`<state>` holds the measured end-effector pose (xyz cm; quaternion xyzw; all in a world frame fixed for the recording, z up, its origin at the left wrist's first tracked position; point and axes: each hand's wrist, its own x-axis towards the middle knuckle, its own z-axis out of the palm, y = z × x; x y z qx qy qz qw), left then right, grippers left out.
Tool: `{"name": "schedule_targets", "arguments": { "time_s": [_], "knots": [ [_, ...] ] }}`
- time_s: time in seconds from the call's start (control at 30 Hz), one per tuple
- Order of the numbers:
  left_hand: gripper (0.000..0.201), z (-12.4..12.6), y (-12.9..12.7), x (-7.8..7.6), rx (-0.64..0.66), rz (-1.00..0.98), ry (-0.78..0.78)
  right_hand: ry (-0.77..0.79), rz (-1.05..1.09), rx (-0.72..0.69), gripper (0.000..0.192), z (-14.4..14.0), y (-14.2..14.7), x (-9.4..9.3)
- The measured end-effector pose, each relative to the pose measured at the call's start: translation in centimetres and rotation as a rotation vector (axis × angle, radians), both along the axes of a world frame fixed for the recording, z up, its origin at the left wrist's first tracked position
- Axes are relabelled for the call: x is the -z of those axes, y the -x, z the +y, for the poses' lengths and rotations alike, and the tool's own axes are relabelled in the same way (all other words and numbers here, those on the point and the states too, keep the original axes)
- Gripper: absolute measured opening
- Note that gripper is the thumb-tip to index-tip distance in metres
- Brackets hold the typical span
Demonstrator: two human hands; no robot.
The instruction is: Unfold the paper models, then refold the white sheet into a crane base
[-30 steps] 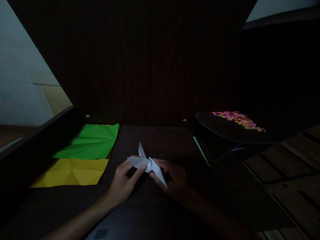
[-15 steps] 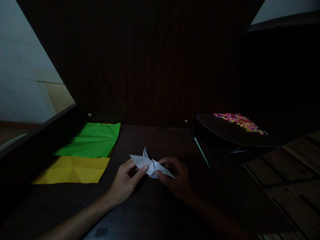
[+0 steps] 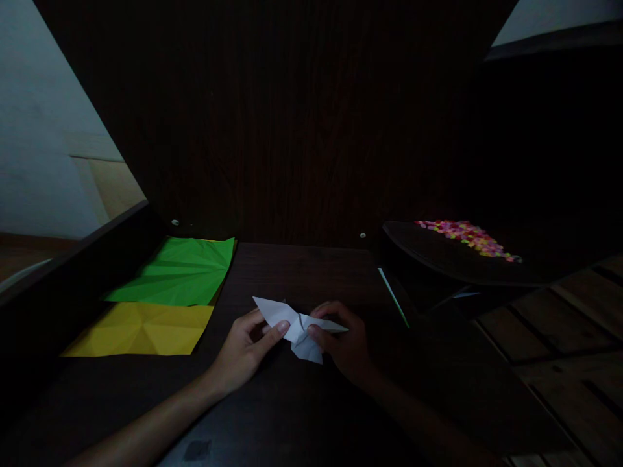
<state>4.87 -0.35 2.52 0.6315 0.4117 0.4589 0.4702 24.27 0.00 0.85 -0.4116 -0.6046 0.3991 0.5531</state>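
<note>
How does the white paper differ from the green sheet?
The white paper is folded into a small pointed shape; the green sheet lies spread open. The left hand and right hand pinch the white paper; the green sheet lies untouched. Both show creases.

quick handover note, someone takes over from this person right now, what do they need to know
Left hand: pinches the left side of the white folded paper.
Right hand: pinches its right side, thumb on top.
The paper is held low over the dark table, centre front.
Creased green sheet and yellow sheet lie flat at left; coloured beads sit on a dark tray at right.
Done: white piece folded many times.
Left: its folding looks unfinished; both sheets lie opened out flat.
</note>
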Motion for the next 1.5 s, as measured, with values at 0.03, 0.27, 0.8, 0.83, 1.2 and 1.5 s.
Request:
{"name": "schedule_targets", "arguments": {
  "time_s": [0.03,0.27,0.8,0.83,1.2,1.5],
  "knots": [
    [0.016,0.0,0.0,0.0,0.002,0.002,-0.001,0.033,0.011,-0.005,0.016,0.0,0.0,0.1],
    [0.023,-0.1,0.2,-0.1,0.01,0.057,0.025,0.188,0.082,-0.054,0.021,0.1,0.1,0.2],
    [0.031,0.1,0.5,0.5,0.053,-0.015,0.106,0.327,0.21,-0.111,0.027,1.0,0.1,0.1],
    [0.031,0.1,0.5,0.5,0.055,-0.02,0.11,0.337,0.218,-0.119,0.028,1.0,0.1,0.2],
    [0.034,0.3,0.7,0.9,0.075,-0.127,0.21,0.452,0.369,-0.192,0.03,1.4,0.2,0.8],
    [0.03,0.4,0.9,1.1,0.088,-0.235,0.273,0.498,0.413,-0.248,0.03,1.6,-0.3,0.9]
  ]
}}
